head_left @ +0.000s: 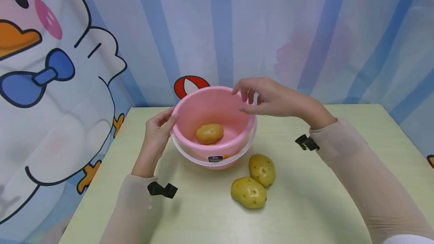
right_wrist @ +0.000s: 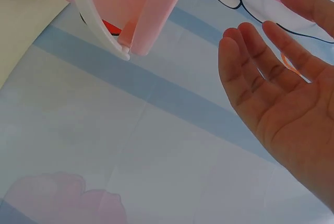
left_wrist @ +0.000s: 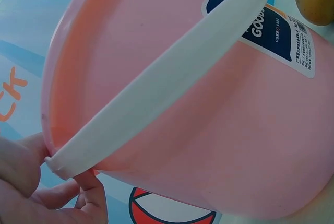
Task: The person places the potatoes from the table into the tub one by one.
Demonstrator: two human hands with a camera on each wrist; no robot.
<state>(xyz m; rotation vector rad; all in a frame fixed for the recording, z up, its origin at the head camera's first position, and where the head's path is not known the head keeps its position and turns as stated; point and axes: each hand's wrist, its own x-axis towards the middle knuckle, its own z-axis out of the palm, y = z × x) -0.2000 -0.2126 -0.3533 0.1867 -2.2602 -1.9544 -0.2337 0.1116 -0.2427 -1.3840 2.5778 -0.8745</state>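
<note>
A pink bucket [head_left: 200,106] with a white handle [left_wrist: 162,91] leans on the table, its mouth tipped toward me. Inside it lies one potato [head_left: 209,133]. My left hand [head_left: 156,133] grips the left side of the rim, thumb at the edge, where the handle joins in the left wrist view. Over the right side of the mouth hovers my right hand [head_left: 271,99], fingers loosely bent and holding nothing; the right wrist view shows the bare palm [right_wrist: 292,109] apart from the bucket. Two more potatoes, one front [head_left: 249,192] and one behind [head_left: 262,170], lie together in front of the bucket.
The pale table [head_left: 305,199] ends at a back edge just behind the bucket. Beyond it hangs a blue striped backdrop [head_left: 257,29] with a big cartoon duck [head_left: 68,134] at the left. A dark label [left_wrist: 274,33] is stuck on the bucket's outside.
</note>
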